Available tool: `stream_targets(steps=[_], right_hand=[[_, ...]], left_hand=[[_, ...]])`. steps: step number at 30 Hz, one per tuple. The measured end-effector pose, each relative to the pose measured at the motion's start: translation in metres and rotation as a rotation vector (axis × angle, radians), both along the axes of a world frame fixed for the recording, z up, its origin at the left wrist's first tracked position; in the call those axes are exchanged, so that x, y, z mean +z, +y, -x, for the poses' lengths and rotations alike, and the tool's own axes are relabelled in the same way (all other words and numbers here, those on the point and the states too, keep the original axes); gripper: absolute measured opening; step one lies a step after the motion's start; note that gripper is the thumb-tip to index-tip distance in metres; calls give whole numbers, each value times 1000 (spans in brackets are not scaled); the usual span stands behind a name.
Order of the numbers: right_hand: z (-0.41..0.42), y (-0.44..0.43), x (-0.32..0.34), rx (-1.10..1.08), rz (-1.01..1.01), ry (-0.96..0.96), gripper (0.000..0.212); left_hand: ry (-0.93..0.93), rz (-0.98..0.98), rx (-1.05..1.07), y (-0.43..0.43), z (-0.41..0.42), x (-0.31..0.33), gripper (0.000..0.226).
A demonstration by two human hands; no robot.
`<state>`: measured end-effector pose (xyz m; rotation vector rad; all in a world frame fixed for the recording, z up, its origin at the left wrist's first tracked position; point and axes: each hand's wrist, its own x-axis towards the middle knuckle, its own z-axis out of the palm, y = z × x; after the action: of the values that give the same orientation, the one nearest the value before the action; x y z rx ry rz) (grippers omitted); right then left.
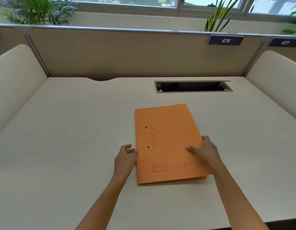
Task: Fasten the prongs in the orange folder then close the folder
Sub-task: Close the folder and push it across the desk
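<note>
The orange folder (pixel 167 143) lies closed on the white desk, spine to the left, with red printed lines and two small dark holes near the spine. Its front cover is raised slightly at the lower right corner, where the back cover shows beneath. My right hand (pixel 204 151) rests on the cover's right edge, thumb on top and fingers curled around the edge. My left hand (pixel 125 157) sits at the spine edge with fingers loosely curled, fingertips touching the folder's left side. The prongs are hidden inside.
The white desk (pixel 77 138) has beige partition walls at the back and cream side panels. An open cable slot (pixel 193 86) sits in the desk behind the folder. Number plates 476 and 477 hang at the upper right. Plants stand behind the partition.
</note>
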<state>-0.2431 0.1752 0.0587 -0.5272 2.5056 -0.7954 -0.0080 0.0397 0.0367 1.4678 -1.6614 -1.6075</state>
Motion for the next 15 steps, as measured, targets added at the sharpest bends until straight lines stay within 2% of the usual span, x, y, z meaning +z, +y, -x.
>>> stream_targets(steps=[6, 11, 15], right_hand=[[-22, -12, -11, -38, -190, 181, 93], [-25, -18, -16, -69, -241, 149, 86], [-25, -19, -20, -114, -142, 91, 74]], left_hand=[[73, -118, 112, -5, 1, -5, 41], [7, -54, 15, -3, 3, -7, 33], [-47, 31, 7, 0, 3, -9, 32]])
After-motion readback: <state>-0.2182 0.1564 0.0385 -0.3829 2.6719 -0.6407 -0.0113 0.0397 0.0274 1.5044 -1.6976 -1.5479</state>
